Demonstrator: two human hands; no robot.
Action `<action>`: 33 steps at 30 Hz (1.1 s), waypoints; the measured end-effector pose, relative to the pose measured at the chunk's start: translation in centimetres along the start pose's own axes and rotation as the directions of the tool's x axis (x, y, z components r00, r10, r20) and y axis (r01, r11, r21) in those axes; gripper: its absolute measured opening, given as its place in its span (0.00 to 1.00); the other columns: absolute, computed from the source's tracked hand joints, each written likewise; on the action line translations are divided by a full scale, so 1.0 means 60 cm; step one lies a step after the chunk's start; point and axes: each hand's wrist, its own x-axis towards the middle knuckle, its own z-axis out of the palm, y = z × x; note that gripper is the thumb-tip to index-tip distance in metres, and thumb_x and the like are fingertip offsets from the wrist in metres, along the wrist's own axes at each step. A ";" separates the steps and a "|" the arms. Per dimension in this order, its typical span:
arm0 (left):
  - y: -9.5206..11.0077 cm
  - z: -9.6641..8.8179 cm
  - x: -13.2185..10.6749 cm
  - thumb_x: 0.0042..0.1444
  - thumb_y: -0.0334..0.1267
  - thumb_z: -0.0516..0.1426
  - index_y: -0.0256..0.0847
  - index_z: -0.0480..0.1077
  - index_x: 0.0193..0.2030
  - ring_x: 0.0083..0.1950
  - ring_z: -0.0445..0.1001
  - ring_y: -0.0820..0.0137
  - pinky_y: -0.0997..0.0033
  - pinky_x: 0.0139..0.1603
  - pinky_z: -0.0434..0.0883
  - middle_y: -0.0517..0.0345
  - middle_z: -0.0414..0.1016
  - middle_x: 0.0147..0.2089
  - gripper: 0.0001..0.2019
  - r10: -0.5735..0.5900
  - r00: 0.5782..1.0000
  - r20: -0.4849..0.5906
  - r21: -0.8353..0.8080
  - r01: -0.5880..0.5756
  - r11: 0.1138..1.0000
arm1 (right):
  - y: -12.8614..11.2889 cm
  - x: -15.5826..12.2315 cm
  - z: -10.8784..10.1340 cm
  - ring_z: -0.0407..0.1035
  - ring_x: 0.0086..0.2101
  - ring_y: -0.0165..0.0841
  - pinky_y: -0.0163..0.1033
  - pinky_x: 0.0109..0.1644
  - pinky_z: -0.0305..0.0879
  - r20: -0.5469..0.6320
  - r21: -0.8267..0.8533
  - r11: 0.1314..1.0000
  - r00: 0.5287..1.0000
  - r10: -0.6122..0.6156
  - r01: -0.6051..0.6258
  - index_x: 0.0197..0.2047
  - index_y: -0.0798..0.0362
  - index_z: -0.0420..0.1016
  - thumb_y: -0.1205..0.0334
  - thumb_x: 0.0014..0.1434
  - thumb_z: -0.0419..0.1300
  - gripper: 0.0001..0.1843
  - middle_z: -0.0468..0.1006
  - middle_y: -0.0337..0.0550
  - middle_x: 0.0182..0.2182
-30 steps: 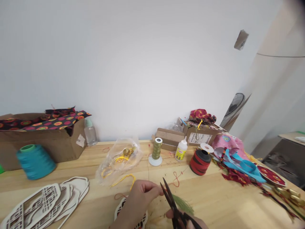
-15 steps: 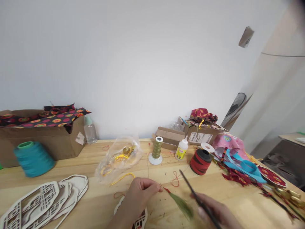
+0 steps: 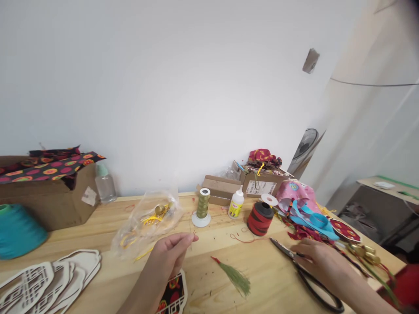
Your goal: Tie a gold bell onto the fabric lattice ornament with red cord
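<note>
My left hand is closed in a pinch at the table's middle, a thin thread showing at its fingertips. Below that wrist lies a pale lattice frame backed with dark patterned fabric, partly covered by my arm. To the right, my right hand has its fingers curled at the pivot of black-handled scissors, low over the tabletop or touching it. The blades point up and left. Between my hands a green tassel with a red tied top lies on the wood.
A gold-green thread spool, glue bottle and red-black spool stand behind. A plastic bag of brass pieces lies left of them. Lattice frames and a teal cone are at left; blue ribbon at right.
My right hand has moved right and down with the scissors, away from the tassel, which lies apart from both hands. My left hand keeps its pinch. The view has turned rightward.
</note>
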 end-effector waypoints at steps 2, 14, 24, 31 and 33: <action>-0.001 -0.001 0.001 0.41 0.49 0.59 0.33 0.70 0.29 0.16 0.36 0.83 0.79 0.15 0.37 0.76 0.42 0.12 0.18 0.019 1.000 0.003 0.003 -0.019 1.000 | -0.047 0.024 0.013 0.70 0.27 0.33 0.33 0.30 0.62 0.106 -0.040 0.996 0.992 -0.073 0.078 0.27 0.49 0.76 0.65 0.52 0.50 0.13 0.76 0.42 0.26; -0.002 0.005 0.003 0.34 0.51 0.60 0.33 0.71 0.24 0.14 0.35 0.84 0.80 0.14 0.36 0.76 0.41 0.11 0.20 0.009 1.000 -0.006 0.011 -0.009 1.000 | -0.134 0.136 0.147 0.68 0.25 0.32 0.32 0.27 0.57 0.095 -0.096 0.994 0.994 0.062 -0.052 0.22 0.57 0.71 0.71 0.48 0.51 0.09 0.75 0.45 0.23; -0.003 0.004 -0.001 0.36 0.51 0.59 0.34 0.72 0.26 0.14 0.37 0.84 0.80 0.14 0.38 0.75 0.43 0.11 0.19 0.017 1.000 0.017 0.022 -0.017 1.000 | 0.005 0.063 -0.024 0.68 0.23 0.33 0.34 0.25 0.63 -0.015 -0.110 0.982 0.988 0.154 -0.155 0.28 0.56 0.71 0.62 0.53 0.44 0.15 0.75 0.44 0.22; -0.005 0.003 0.004 0.37 0.51 0.59 0.34 0.73 0.24 0.13 0.44 0.82 0.80 0.13 0.44 0.72 0.50 0.10 0.18 0.058 0.998 0.027 0.115 -0.060 0.992 | 0.020 0.046 -0.038 0.69 0.31 0.40 0.43 0.35 0.64 -0.230 -0.206 0.963 0.965 0.126 -0.174 0.22 0.51 0.73 0.56 0.51 0.49 0.15 0.75 0.48 0.29; -0.003 0.001 0.004 0.36 0.49 0.60 0.35 0.74 0.23 0.15 0.54 0.79 0.79 0.16 0.53 0.66 0.61 0.13 0.16 0.103 0.994 -0.020 0.178 -0.098 0.979 | -0.023 0.054 -0.021 0.68 0.39 0.41 0.43 0.42 0.63 -0.348 -0.082 0.996 0.938 -0.006 -0.024 0.35 0.54 0.73 0.58 0.50 0.52 0.13 0.73 0.51 0.37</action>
